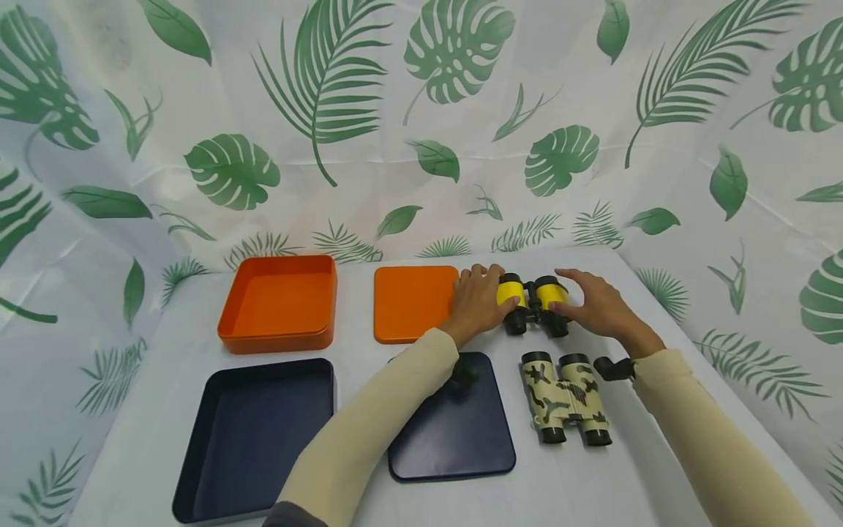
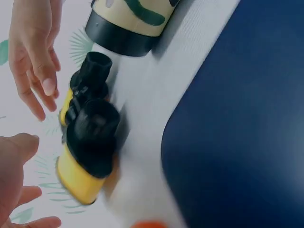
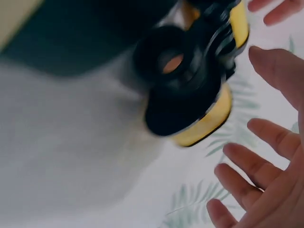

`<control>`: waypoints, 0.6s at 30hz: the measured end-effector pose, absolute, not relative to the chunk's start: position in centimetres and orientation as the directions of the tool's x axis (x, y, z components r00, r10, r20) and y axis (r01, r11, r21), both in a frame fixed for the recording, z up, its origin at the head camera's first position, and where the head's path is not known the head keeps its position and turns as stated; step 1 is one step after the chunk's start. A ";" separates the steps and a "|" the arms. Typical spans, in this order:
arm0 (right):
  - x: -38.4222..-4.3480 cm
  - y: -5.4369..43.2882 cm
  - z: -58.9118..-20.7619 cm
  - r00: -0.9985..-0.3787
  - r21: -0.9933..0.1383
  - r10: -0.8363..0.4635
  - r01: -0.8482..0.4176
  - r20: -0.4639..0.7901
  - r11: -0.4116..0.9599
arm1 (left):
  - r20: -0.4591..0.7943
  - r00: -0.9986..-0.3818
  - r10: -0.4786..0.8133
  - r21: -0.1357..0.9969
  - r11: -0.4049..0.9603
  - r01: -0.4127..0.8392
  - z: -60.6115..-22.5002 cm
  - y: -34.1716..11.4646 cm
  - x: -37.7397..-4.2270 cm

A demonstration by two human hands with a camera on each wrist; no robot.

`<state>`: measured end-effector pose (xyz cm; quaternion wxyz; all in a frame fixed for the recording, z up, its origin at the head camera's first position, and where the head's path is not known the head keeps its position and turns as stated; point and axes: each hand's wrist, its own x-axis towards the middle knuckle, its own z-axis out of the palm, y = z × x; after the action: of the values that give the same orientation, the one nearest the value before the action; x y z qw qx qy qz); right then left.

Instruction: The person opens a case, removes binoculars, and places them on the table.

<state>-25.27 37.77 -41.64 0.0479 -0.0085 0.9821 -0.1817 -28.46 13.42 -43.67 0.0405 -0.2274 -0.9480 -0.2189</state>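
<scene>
A pair of yellow and black binoculars [image 1: 533, 304] lies at the back right of the table, between my two hands. My left hand [image 1: 476, 298] is at its left side, thumb toward the near barrel. In the left wrist view, that hand's fingers [image 2: 29, 194] are spread and a gap shows between them and the binoculars [image 2: 78, 175]. From the right, my right hand [image 1: 598, 306] flanks the other barrel. The right wrist view has its fingers [image 3: 240, 183] spread and apart from the binoculars [image 3: 209, 123]. Camouflage binoculars [image 1: 565, 397] lie nearer, below the right hand.
An orange box [image 1: 323, 329] stands back left, with an orange lid [image 1: 408, 304] beside it, close to my left hand. Nearer lie a dark blue box [image 1: 257, 439] and a dark blue lid [image 1: 454, 439], partly under my left forearm. A leaf-patterned curtain [image 1: 369, 168] surrounds the table.
</scene>
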 end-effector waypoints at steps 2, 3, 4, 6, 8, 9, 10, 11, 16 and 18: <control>-25.0 36.8 -41.1 -0.998 -0.326 -0.044 -0.025 -0.051 0.945 | 0.181 -0.880 0.440 0.328 0.816 0.476 -42.9 12.5 -28.4; -24.9 36.3 -40.9 -0.998 -0.309 -0.053 -0.041 -0.029 0.950 | 0.182 -0.872 0.454 0.293 0.822 0.489 -42.6 12.0 -28.3; -24.8 35.8 -40.7 -0.998 -0.295 -0.064 -0.059 -0.006 0.954 | 0.182 -0.866 0.466 0.260 0.826 0.500 -42.3 11.6 -28.2; -24.5 34.7 -40.2 -0.996 -0.274 -0.085 -0.092 0.036 0.957 | 0.180 -0.854 0.487 0.201 0.832 0.517 -41.9 10.6 -28.0; -24.2 33.4 -39.8 -0.992 -0.262 -0.103 -0.119 0.074 0.958 | 0.173 -0.846 0.504 0.165 0.832 0.530 -41.6 9.7 -27.9; -24.0 32.9 -39.5 -0.990 -0.257 -0.112 -0.131 0.090 0.957 | 0.169 -0.845 0.508 0.151 0.833 0.532 -41.4 9.3 -27.8; -23.9 32.3 -39.3 -0.988 -0.254 -0.117 -0.140 0.102 0.957 | 0.165 -0.845 0.509 0.139 0.836 0.531 -41.2 8.9 -27.7; -23.7 31.7 -39.0 -0.986 -0.249 -0.121 -0.146 0.112 0.957 | 0.163 -0.846 0.508 0.128 0.839 0.528 -41.0 8.4 -27.5; -22.9 28.6 -37.3 -0.974 -0.213 -0.169 -0.200 0.153 0.957 | 0.150 -0.859 0.489 0.064 0.862 0.502 -39.8 6.5 -26.7; -22.6 27.5 -36.8 -0.968 -0.205 -0.192 -0.223 0.159 0.953 | 0.143 -0.865 0.482 0.047 0.869 0.492 -39.4 5.7 -26.4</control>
<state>-22.59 27.52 -36.79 -0.0689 -0.1052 0.9858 -0.1114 -26.37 5.69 -39.40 0.0632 -0.2525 -0.9647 -0.0410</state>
